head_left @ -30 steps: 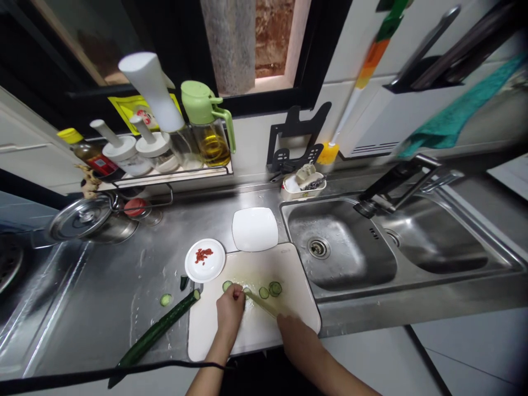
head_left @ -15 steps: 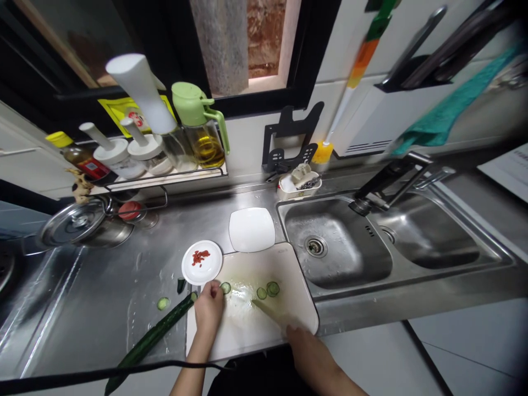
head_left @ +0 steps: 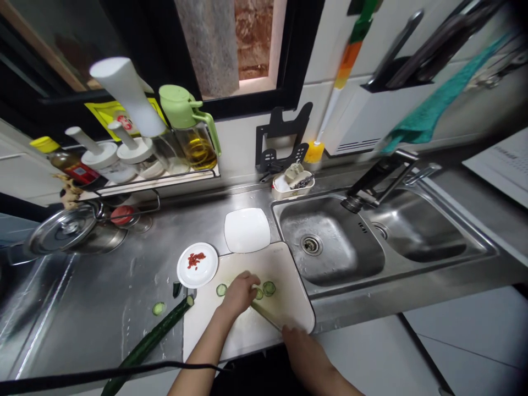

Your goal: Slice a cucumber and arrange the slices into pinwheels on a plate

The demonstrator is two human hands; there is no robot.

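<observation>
My left hand [head_left: 240, 294] reaches over the cutting board [head_left: 289, 264], fingers pinched at a cucumber slice [head_left: 259, 293]; the fingertips partly hide it. Just right of them lie overlapping cucumber slices [head_left: 269, 289]. Another slice [head_left: 221, 290] rests on the board left of the hand. My right hand [head_left: 303, 349] is closed around a knife [head_left: 266, 317] at the board's front right; its blade points up and left toward my left fingers. A long cut cucumber [head_left: 152, 341] lies on the counter, its cut end by the board's left edge.
A white plate with red berries [head_left: 197, 264] and a square white plate [head_left: 247, 231] sit behind the board. Cucumber scraps [head_left: 158, 308] lie on the counter at left. The double sink [head_left: 334, 242] is to the right. A black cable [head_left: 124, 371] crosses the front. A lidded pot [head_left: 70, 225] stands far left.
My left hand has moved right, from the slice at the board's left to the slices near the knife tip. My right hand still holds the knife at about the same place.
</observation>
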